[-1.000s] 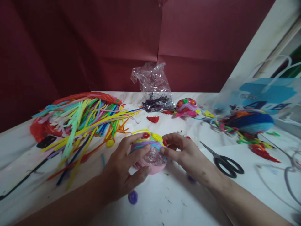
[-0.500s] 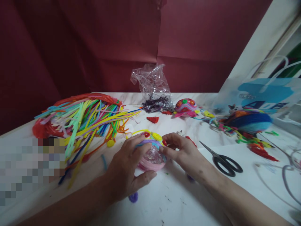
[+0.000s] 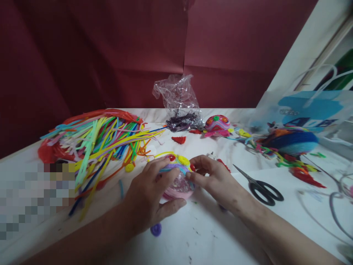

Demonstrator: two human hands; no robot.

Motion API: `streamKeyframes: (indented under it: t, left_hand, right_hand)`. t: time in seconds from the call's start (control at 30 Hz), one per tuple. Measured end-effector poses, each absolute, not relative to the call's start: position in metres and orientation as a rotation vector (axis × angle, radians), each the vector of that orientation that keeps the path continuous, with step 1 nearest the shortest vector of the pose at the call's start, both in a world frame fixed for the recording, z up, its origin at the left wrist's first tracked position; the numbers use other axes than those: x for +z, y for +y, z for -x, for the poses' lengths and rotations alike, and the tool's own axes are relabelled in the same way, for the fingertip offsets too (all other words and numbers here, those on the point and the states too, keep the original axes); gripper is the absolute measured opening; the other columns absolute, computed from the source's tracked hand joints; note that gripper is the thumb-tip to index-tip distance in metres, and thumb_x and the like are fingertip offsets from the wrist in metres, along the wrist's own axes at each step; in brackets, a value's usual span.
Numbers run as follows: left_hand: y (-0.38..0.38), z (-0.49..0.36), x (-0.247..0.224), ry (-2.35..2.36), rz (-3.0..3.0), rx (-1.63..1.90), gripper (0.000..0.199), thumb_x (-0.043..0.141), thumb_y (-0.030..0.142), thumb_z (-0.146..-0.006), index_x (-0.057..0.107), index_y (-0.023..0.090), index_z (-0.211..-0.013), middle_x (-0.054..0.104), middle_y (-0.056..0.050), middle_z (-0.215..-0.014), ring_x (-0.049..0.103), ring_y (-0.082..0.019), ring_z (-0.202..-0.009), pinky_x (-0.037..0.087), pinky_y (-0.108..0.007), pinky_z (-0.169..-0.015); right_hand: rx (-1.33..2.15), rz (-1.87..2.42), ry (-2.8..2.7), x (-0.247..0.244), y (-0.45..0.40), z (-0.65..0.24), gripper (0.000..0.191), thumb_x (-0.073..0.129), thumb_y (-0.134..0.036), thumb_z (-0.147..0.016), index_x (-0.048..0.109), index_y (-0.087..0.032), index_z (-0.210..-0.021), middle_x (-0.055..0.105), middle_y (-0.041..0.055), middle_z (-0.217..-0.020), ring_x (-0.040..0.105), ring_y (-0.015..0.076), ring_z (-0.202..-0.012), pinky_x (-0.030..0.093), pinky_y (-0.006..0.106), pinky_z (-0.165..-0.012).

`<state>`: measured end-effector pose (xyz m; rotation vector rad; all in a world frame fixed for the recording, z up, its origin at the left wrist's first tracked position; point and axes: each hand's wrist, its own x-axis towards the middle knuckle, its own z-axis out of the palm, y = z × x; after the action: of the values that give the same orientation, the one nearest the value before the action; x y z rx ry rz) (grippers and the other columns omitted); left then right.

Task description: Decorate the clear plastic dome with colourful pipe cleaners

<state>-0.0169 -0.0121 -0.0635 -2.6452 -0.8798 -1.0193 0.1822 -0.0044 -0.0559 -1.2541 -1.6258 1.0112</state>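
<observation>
A rounded, clear craft piece (image 3: 180, 184) is partly covered with coloured pipe cleaners, pink along its lower edge and blue, purple and yellow at the top. It sits on the white table between my hands. My left hand (image 3: 154, 186) wraps round its left side, fingers over the top and thumb near the lower edge. At its upper right, my right hand (image 3: 211, 171) pinches the edge beside a small red bead-like piece (image 3: 192, 168). A yellow coil (image 3: 184, 160) sits on top. Below lies a purple coil (image 3: 156, 229).
Black scissors (image 3: 260, 187) lie right of my right hand. A heap of pipe cleaners (image 3: 110, 140) spreads at the left. Behind are a clear plastic bag (image 3: 179, 99) and a similar finished-looking pink piece (image 3: 217, 125). Coloured scraps and a paper bag (image 3: 311, 110) stand at the right.
Both hands keep nearly the same grip on the craft piece. My left thumb has shifted slightly right along its lower edge.
</observation>
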Motion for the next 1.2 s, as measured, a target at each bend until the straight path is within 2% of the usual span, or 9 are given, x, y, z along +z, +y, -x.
streamKeyframes:
  t: [0.17, 0.33, 0.53, 0.63, 0.8, 1.1, 1.2]
  left_hand:
    - [-0.013, 0.016, -0.065, -0.884, 2.635, -1.052, 0.044, 0.057, 0.033, -0.078, 0.044, 0.020, -0.118, 0.045, -0.014, -0.124, 0.046, -0.029, -0.115, 0.043, -0.045, -0.095]
    - [-0.012, 0.017, -0.069, -0.894, 2.606, -0.998, 0.048, 0.056, 0.037, -0.079, 0.041, 0.016, -0.120, 0.042, -0.017, -0.125, 0.043, -0.031, -0.118, 0.042, -0.045, -0.097]
    - [-0.011, 0.020, -0.068, -0.955, 2.639, -0.972, 0.049, 0.053, 0.038, -0.081, 0.036, 0.018, -0.123, 0.039, -0.016, -0.126, 0.040, -0.029, -0.120, 0.040, -0.044, -0.098]
    - [-0.010, 0.022, -0.068, -0.959, 2.642, -0.997, 0.049, 0.053, 0.036, -0.081, 0.036, 0.018, -0.123, 0.039, -0.015, -0.126, 0.040, -0.029, -0.120, 0.040, -0.043, -0.099]
    - [-0.010, 0.021, -0.070, -0.965, 2.631, -1.012, 0.048, 0.053, 0.035, -0.082, 0.037, 0.017, -0.123, 0.039, -0.014, -0.126, 0.039, -0.027, -0.120, 0.039, -0.041, -0.100]
    - [-0.011, 0.019, -0.074, -0.998, 2.622, -1.038, 0.048, 0.052, 0.036, -0.081, 0.038, 0.016, -0.123, 0.038, -0.014, -0.126, 0.038, -0.026, -0.121, 0.038, -0.040, -0.101]
    - [-0.010, 0.018, -0.074, -1.010, 2.616, -1.043, 0.047, 0.051, 0.037, -0.082, 0.038, 0.016, -0.122, 0.039, -0.015, -0.125, 0.039, -0.027, -0.121, 0.039, -0.040, -0.100]
  right_hand:
    - [1.039, 1.259, -1.587, -0.057, -0.004, -0.183, 0.031, 0.058, -0.036, -0.065, 0.054, -0.015, -0.087, 0.057, 0.0043, -0.081, 0.052, 0.0203, -0.071, 0.040, 0.027, -0.059]
    - [1.167, 1.205, -1.532, -0.055, -0.005, -0.182, 0.037, 0.061, -0.041, -0.067, 0.052, -0.013, -0.089, 0.056, 0.0033, -0.074, 0.050, 0.0165, -0.061, 0.037, 0.022, -0.050]
    - [1.302, 1.081, -1.516, -0.051, -0.009, -0.188, 0.047, 0.064, -0.046, -0.076, 0.053, -0.011, -0.106, 0.056, 0.0074, -0.097, 0.054, 0.0190, -0.079, 0.044, 0.024, -0.064]
    - [1.313, 1.040, -1.561, -0.054, -0.006, -0.193, 0.047, 0.068, -0.040, -0.075, 0.054, -0.012, -0.109, 0.055, 0.0077, -0.103, 0.053, 0.0206, -0.086, 0.044, 0.025, -0.070]
    - [1.262, 1.016, -1.574, -0.067, 0.002, -0.194, 0.045, 0.072, -0.032, -0.065, 0.055, -0.015, -0.103, 0.053, 0.0052, -0.103, 0.051, 0.0180, -0.080, 0.044, 0.022, -0.062]
    - [1.198, 1.038, -1.580, -0.073, 0.001, -0.191, 0.043, 0.069, -0.033, -0.066, 0.053, -0.016, -0.102, 0.053, 0.0052, -0.099, 0.050, 0.0153, -0.071, 0.044, 0.021, -0.056]
    - [1.187, 1.058, -1.599, -0.069, 0.000, -0.191, 0.043, 0.067, -0.034, -0.066, 0.053, -0.015, -0.102, 0.053, 0.0060, -0.099, 0.051, 0.0165, -0.073, 0.045, 0.023, -0.059]
